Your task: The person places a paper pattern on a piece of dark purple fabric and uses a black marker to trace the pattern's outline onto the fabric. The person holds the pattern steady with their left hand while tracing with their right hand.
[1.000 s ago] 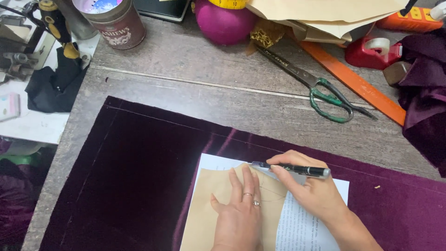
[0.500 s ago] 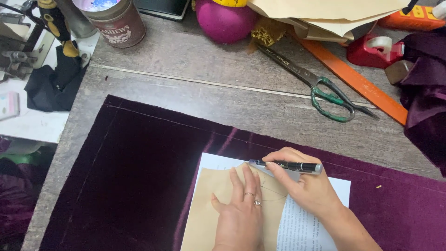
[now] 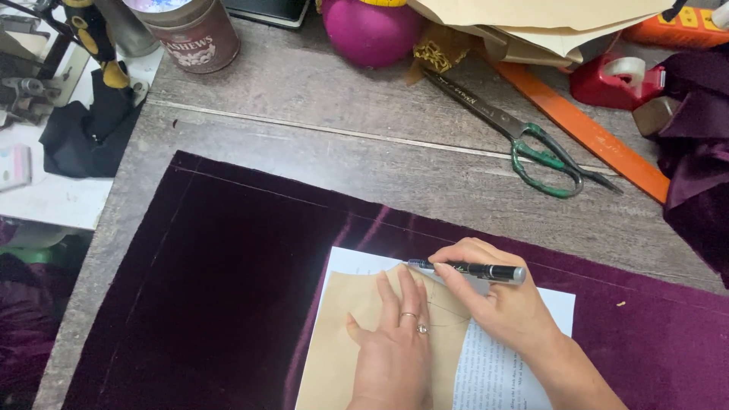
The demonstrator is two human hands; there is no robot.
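- Two hands at work low in the head view, both over paper laid on a wide sheet of dark purple velvet [image 3: 228,288] that covers much of the grey wooden table [image 3: 342,152].
- Left hand [image 3: 395,349] lies flat, palm down and fingers spread, pressing on a tan paper pattern piece [image 3: 357,334]; two rings show on one finger. Nothing is gripped, it only presses.
- Right hand [image 3: 505,304] is closed around a black pen [image 3: 474,269] with a silver end, pinched between thumb and fingertips, and lying nearly level.
- Pen tip points left and sits at the upper edge of the tan piece, just above the left hand's fingertips.
- Under the tan piece lies a white printed sheet [image 3: 501,372]; its top edge and right part stick out from beneath the pattern and the right hand.
- A faint pale line runs along the velvet near its top and left edges.
- Further back on the bare table, well apart from the hands: long scissors [image 3: 516,133] with green handles, lying diagonally.
- Just beside the scissors, an orange ruler [image 3: 585,133] slants towards the right edge.
- Red tape dispenser [image 3: 615,80] sits near the ruler's upper end, with more purple cloth [image 3: 695,159] heaped on the right.
- Along the top edge: a round brown tin [image 3: 194,30], a magenta ball-shaped object [image 3: 372,30], and tan paper sheets [image 3: 547,19].
- Off to the left, black cloth [image 3: 87,133] lies beside part of a sewing machine [image 3: 30,83].
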